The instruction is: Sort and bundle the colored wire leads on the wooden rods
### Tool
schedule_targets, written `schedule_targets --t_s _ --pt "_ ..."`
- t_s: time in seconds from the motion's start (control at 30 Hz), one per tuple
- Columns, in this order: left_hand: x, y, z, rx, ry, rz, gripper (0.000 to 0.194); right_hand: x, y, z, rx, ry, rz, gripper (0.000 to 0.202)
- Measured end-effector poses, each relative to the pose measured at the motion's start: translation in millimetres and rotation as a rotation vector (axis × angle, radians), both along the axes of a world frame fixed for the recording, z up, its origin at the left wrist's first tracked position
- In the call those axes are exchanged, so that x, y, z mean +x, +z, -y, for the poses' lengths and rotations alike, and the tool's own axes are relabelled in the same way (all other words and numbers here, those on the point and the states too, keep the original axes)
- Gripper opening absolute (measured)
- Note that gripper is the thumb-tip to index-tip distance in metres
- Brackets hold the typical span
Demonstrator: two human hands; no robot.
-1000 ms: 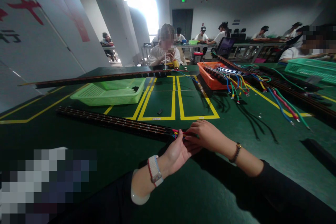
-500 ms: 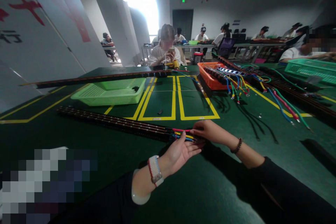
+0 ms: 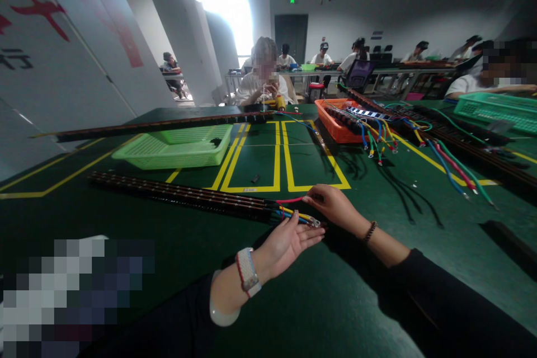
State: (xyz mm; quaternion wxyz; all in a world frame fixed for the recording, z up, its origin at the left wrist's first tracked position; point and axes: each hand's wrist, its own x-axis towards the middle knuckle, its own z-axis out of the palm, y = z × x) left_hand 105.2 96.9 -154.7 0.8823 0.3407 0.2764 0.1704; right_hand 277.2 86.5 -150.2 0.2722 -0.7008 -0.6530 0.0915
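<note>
A long dark wire harness (image 3: 180, 193) with brown strips lies across the green table, its coloured wire ends toward my hands. My right hand (image 3: 333, 207) pinches the tip of a red wire (image 3: 289, 201), drawn apart from the rest. Palm up below, my left hand (image 3: 289, 243) has its fingers stretched under the yellow wires (image 3: 298, 215) and blue wires, with the thumb over them. Metal ring terminals (image 3: 314, 223) show at these wire ends, above the left fingers. The red wire's tip is hidden by my right fingers.
Beyond the harness stands a light green basket (image 3: 172, 148), with another long strip (image 3: 168, 126) across its back edge. An orange basket (image 3: 335, 128) holds harnesses with dangling terminals. More harnesses (image 3: 461, 140) and a teal basket (image 3: 495, 112) are at right. A person (image 3: 262, 84) sits opposite.
My right hand has lifted slightly, raising the red wire away from the bundle. The ring terminals now show over my left fingers. My left hand has barely moved.
</note>
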Motion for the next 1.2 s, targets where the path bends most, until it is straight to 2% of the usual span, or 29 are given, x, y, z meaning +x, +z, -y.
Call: schedule_targets --t_s 0.23,0.43,0.57,0.67,0.83,0.97,1.2 --pt "-1 -3.0 0 -0.026 -0.007 0.005 0.053 5 -7.7 -5 -0.123 0.058 -0.124 0.054" --pt "-2 -6.0 -3 -0.014 -0.032 0.021 0.065 1 3.9 -1 -0.219 0.121 -0.138 0.051" --pt "-2 -8.8 -4 0.0 -0.065 0.065 0.071 -1 14.9 6 -0.172 0.021 -0.017 0.054" --pt "-3 -9.7 -3 0.011 -0.078 0.09 0.073 -1 21.0 11 -0.254 -0.025 0.092 0.064" --pt "-3 -8.9 -3 0.016 -0.06 0.084 0.07 -1 25.9 18 -0.518 0.138 0.064 0.077" --pt "-3 -5.4 -1 0.02 -0.045 0.078 0.065 -2 25.8 18 -0.527 0.167 0.038 0.076" --pt "-5 -1.1 2 -0.002 0.01 0.063 0.058 -2 21.6 18 -0.483 0.24 0.151 0.06"
